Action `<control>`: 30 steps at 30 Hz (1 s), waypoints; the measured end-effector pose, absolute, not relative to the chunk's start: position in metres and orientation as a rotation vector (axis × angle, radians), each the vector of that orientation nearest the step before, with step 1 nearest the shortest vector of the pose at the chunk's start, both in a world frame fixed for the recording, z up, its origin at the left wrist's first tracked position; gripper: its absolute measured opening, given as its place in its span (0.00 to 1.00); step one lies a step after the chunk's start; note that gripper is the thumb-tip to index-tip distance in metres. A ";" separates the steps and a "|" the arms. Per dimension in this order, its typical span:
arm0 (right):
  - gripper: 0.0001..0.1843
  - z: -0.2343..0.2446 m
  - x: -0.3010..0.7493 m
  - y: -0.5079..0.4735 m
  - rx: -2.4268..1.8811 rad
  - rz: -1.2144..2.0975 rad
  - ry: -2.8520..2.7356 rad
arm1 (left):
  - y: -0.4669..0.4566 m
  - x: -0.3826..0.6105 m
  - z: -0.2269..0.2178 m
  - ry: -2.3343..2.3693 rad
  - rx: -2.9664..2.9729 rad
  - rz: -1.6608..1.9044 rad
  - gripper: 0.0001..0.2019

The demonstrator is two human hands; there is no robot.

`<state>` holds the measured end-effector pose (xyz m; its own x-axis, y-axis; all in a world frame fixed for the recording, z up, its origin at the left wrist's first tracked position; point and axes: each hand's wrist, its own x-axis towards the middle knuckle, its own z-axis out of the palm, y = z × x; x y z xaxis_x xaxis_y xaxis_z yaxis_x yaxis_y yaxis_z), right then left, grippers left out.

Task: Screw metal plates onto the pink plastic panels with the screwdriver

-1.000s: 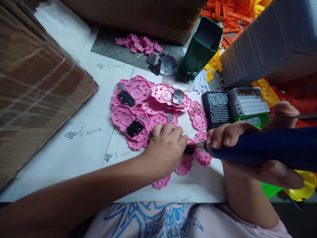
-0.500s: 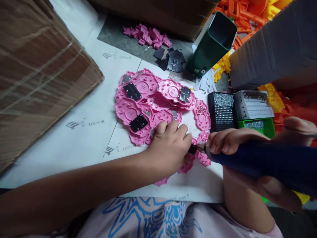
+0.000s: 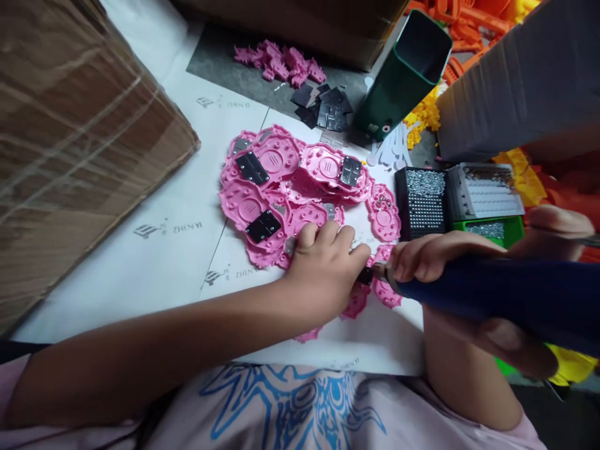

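My right hand [image 3: 424,256] is wrapped round a blue electric screwdriver [image 3: 487,290]. Its metal nose points left, down at a black cover plate [image 3: 364,275] on a pink plastic part [image 3: 355,302]. Over that part, my left hand [image 3: 323,265] is closed with its fingers curled, steadying it beside the screwdriver's tip. The palm hides most of the part, and the bit's contact point cannot be seen. Just beyond my left fingers lies a heap of similar pink parts [image 3: 246,203], some bearing black plates [image 3: 263,226]. One pink part [image 3: 383,215] holding small screws lies right of the heap.
Screws fill a black tray [image 3: 424,203] and a green bin [image 3: 487,230]; a white tray [image 3: 487,187] stands behind them. A tall green container [image 3: 398,81] leans near loose black plates [image 3: 332,111] and small pink pieces [image 3: 281,61]. Cardboard boxes [image 3: 94,137] flank the white sheet.
The whole view has shifted slightly. The screwdriver and my right hand sit a little higher in view, with the nose still at the black plate. My left hand keeps its hold.
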<state>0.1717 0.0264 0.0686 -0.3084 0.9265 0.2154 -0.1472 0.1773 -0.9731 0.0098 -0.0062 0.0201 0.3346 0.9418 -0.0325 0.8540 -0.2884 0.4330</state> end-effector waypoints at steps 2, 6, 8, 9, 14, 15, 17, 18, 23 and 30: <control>0.31 0.074 0.174 0.033 -0.690 1.305 -1.481 | -0.007 0.009 0.021 1.565 2.272 0.314 0.08; 0.16 0.083 0.197 0.057 -0.707 1.066 -1.408 | -0.009 0.004 0.023 1.505 2.359 0.293 0.13; 0.08 0.081 0.212 0.071 -0.793 0.812 -1.287 | -0.010 0.002 0.023 1.480 2.420 0.300 0.16; 0.09 0.078 0.218 0.078 -0.852 0.672 -1.200 | -0.011 0.002 0.023 1.467 2.449 0.304 0.17; 0.23 0.061 0.236 0.100 -1.007 0.490 -0.995 | -0.016 -0.001 0.021 1.411 2.537 0.324 0.19; 0.29 0.059 0.236 0.102 -1.022 0.474 -0.969 | -0.017 -0.002 0.021 1.404 2.540 0.331 0.20; 0.38 0.057 0.236 0.105 -1.040 0.455 -0.938 | -0.017 -0.003 0.020 1.396 2.533 0.351 0.22; 0.40 0.057 0.236 0.106 -1.041 0.452 -0.937 | -0.017 -0.003 0.019 1.394 2.526 0.364 0.23; 0.46 0.052 0.233 0.110 -1.048 0.460 -0.931 | -0.015 -0.005 0.018 1.394 2.500 0.408 0.22; 0.42 0.048 0.233 0.112 -1.004 0.466 -0.963 | -0.015 -0.005 0.018 1.390 2.480 0.445 0.20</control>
<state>0.2334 0.1119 0.0477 0.5231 0.7185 0.4584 0.0869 0.4901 -0.8673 -0.0046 -0.0151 0.0178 0.4942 0.8587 0.1360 0.7778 -0.5065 0.3720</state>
